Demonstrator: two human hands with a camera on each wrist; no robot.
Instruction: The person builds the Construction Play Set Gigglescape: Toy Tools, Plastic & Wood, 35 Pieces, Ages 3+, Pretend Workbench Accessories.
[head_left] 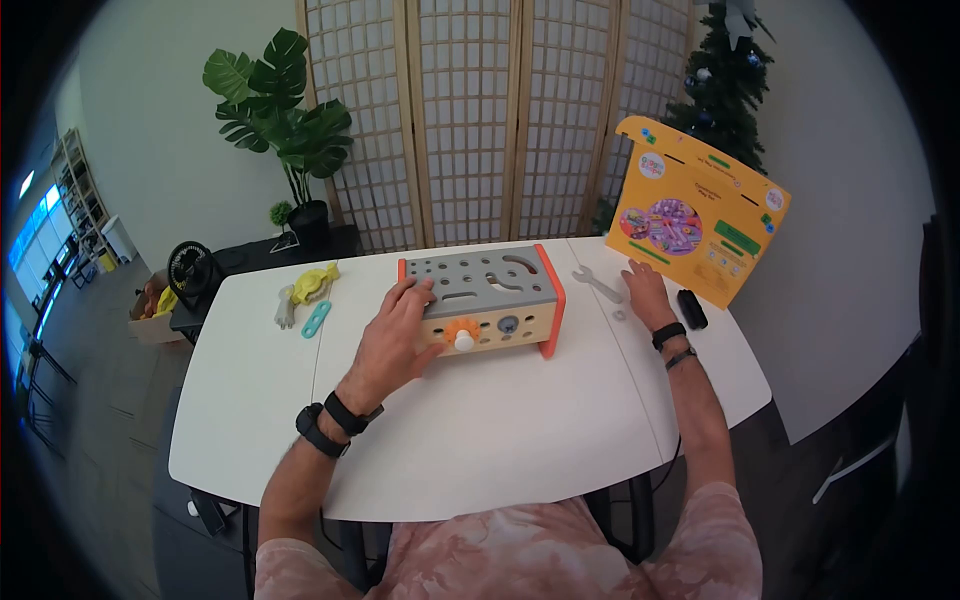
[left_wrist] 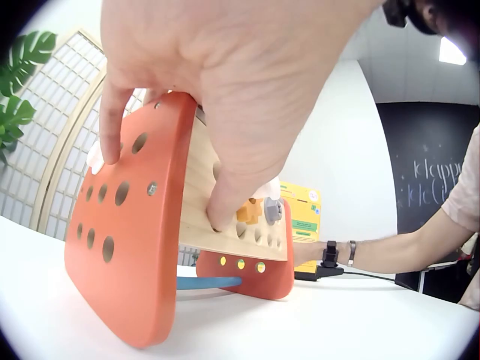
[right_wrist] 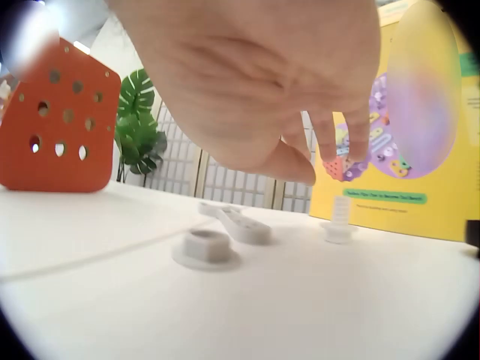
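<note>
A toy workbench [head_left: 488, 280] with a grey perforated top, wooden front and red end panels stands mid-table. My left hand [head_left: 393, 335] grips its left end, thumb against the wooden front and fingers over the top and the red panel [left_wrist: 127, 217]. An orange gear with a white knob [head_left: 463, 338] and a grey gear [head_left: 508, 325] sit on the front. My right hand [head_left: 650, 298] hovers with relaxed fingers above a white bolt [right_wrist: 339, 225] standing head down. Beside it lie a grey wrench [head_left: 600, 285] and a grey nut [right_wrist: 206, 249].
A yellow box [head_left: 700, 215] stands at the back right, with a black object [head_left: 691, 309] before it. At the left lie yellow pliers [head_left: 314, 282], a pale grey tool [head_left: 285, 308] and a teal strip [head_left: 316, 320].
</note>
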